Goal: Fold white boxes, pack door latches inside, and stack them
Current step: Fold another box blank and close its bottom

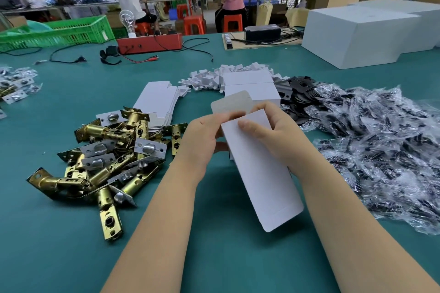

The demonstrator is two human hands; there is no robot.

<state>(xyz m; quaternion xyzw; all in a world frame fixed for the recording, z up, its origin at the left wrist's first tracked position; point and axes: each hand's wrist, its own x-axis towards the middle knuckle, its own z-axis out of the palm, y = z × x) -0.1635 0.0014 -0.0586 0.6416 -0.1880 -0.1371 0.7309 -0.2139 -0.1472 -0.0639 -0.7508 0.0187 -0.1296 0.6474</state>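
Forearms: both reach in from the bottom edge, nearest the lens; they meet over the green table [71, 245] so the work sits square in front of the person.
Table: a wide teal-green mat bearing every pile within arm's reach; parts to the left, wrapped goods to the right, blanks straight ahead.
Bagged hardware [381, 150]: a big heap of clear plastic packets on the right, with dark plates [300, 88] at its far edge; probably the extras that go in with each latch.
Door latches [107, 154]: a brass and silver tangle on the left, just beside the left forearm, handy for the packing step.
Flat blanks [157, 100]: a stack of unfolded white card beyond the latches; finished boxes [250, 88] stand behind the hands, which looks like the growing stack.
White box [259, 173]: held tilted above the table, far flap raised, near flap hanging toward the camera; I judge it mid-fold, no latch visibly inside.
Left hand [202, 135]: fingers curled on the box's left edge and far end, steadying it.
Right hand [273, 131]: thumb pressed on the top panel, fingers wrapped round the right side, clamping the sleeve so it squares up.
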